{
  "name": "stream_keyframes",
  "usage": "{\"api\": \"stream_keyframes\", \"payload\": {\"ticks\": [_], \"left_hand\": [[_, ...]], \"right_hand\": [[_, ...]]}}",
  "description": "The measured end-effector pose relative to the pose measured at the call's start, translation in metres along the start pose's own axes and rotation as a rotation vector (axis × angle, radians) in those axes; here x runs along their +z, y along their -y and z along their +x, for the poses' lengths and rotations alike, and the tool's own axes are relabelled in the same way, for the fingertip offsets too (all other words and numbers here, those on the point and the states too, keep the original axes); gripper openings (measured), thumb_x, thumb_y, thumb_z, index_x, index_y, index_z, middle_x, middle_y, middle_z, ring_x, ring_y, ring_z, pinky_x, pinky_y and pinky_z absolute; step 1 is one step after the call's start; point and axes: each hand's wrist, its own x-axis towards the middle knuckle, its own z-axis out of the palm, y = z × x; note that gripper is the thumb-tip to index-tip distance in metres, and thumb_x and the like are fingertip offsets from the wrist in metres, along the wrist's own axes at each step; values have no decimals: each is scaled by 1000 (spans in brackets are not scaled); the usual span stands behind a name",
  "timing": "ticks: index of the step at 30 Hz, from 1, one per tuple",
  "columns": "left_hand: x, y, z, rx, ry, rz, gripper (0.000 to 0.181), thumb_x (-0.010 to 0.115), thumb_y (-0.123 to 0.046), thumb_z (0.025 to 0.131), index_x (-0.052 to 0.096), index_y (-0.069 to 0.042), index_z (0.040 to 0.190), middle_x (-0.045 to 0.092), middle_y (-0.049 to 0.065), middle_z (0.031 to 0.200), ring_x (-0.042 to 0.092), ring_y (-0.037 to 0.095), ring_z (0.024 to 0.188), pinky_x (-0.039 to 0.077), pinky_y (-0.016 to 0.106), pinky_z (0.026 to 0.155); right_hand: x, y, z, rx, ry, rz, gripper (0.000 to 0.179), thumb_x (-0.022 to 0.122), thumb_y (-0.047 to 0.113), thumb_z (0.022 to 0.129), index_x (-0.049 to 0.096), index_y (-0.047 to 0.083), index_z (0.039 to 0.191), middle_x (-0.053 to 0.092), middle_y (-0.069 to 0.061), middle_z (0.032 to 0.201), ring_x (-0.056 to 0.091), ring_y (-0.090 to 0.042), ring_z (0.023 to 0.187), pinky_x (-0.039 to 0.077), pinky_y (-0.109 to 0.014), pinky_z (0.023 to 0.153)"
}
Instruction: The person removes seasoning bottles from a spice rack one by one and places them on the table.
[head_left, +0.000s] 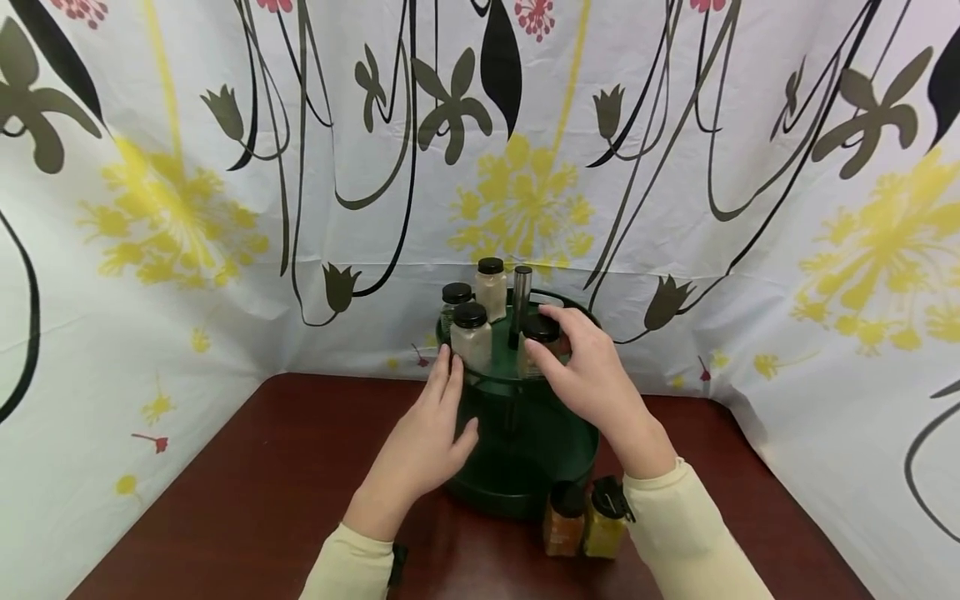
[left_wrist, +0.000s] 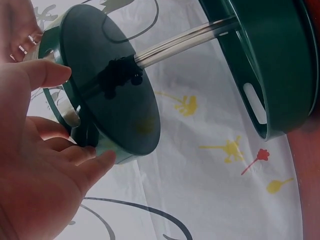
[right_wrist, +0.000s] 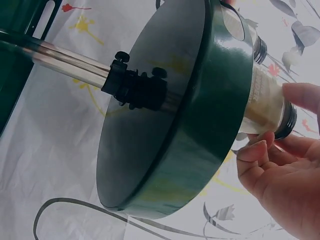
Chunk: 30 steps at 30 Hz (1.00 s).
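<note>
A green two-tier round rack [head_left: 472, 500] stands on the table, a metal post [head_left: 522, 292] rising through it. My right hand [head_left: 596, 371] holds a black-lidded spice jar [head_left: 542, 330] at the right of the upper tier [right_wrist: 220, 115], thumb on one side and fingers on the other. In the right wrist view the held jar [right_wrist: 267, 100] stands within the tier's wall, its base hidden. Fairly straight fingers of my left hand [head_left: 416, 454] touch the left front of the upper tier's rim. Beside them sits a jar of pale powder [head_left: 471, 340].
Two more black-lidded jars, one pale [head_left: 491, 292] and one at the left [head_left: 454, 302], stand on the upper tier. An orange spice jar [head_left: 564, 525] and a yellow one [head_left: 604, 525] stand on the dark red table [head_left: 247, 500] at the rack's front right. Patterned cloth [head_left: 375, 208] surrounds the table.
</note>
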Motion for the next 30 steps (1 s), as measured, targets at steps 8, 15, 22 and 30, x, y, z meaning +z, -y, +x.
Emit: {"api": "stream_keyframes", "payload": {"ticks": [8, 15, 22, 30], "left_hand": [[-1, -1, 3, 1, 21, -10, 85, 67, -27, 105, 20, -1, 170, 6, 17, 181, 36, 34, 161, 58, 45, 108], [-2, -1, 4, -12, 24, -3, 85, 67, -26, 105, 18, -2, 170, 4, 16, 181, 36, 33, 161, 59, 44, 105], [0, 1, 2, -30, 44, -12, 86, 67, -26, 105, 17, -4, 171, 3, 14, 181, 34, 31, 162, 59, 44, 106], [0, 1, 1, -24, 43, -9, 85, 66, -28, 106, 18, -3, 171, 4, 15, 181, 31, 31, 163, 55, 46, 112]], "right_hand": [[-4, -1, -12, -140, -216, 35, 52, 73, 16, 102, 58, 8, 151, 60, -12, 114, 46, -19, 86, 37, -29, 69], [-7, 4, -17, -271, -327, 79, 56, 74, 7, 99, 57, 7, 152, 61, -17, 133, 45, -19, 86, 38, -25, 73], [-12, 13, -26, -277, -345, 62, 55, 75, 4, 98, 59, 5, 150, 60, -20, 139, 49, -16, 85, 44, -20, 75], [-16, 20, -41, -272, -318, 55, 61, 76, 3, 96, 56, 8, 154, 61, -17, 136, 48, -10, 83, 41, -18, 69]]}}
